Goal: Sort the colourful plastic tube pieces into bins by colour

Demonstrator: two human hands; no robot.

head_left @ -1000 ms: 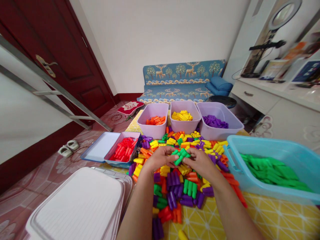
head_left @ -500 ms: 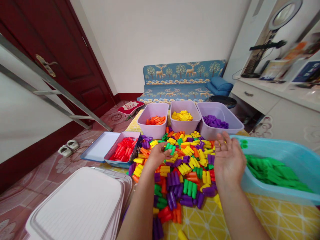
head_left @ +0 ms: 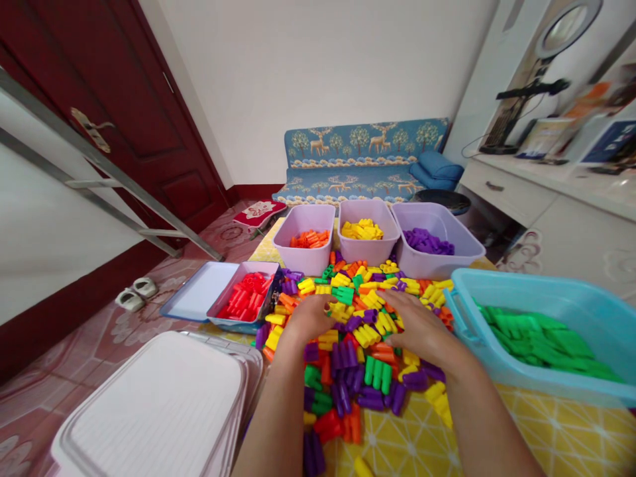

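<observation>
A mixed pile of plastic tube-shaped toy blocks (head_left: 342,358) in green, yellow, purple, orange and red covers the middle of the table. My left hand (head_left: 312,318) is over the pile's left side, fingers curved and apart, beside some yellow blocks (head_left: 342,312). Just past its fingertips lies a green block (head_left: 342,295). My right hand (head_left: 415,324) reaches in from the right, palm down, fingers stretched over yellow and orange blocks; its fingertips are partly hidden. Nothing shows in either hand. Green blocks (head_left: 546,344) fill part of the light blue bin (head_left: 536,281) at the right.
Along the back stand lilac bins of orange (head_left: 304,265), yellow (head_left: 368,250) and purple blocks (head_left: 437,265). A box of red blocks (head_left: 243,323) with its lid (head_left: 199,291) is at left. Stacked white lids (head_left: 159,397) lie near my left arm. A metal ladder (head_left: 114,182) leans farther left.
My right hand has moved left and down from beside the light blue bin to the pile. Two green blocks in the air over that bin are gone from there. My left hand barely shifted.
</observation>
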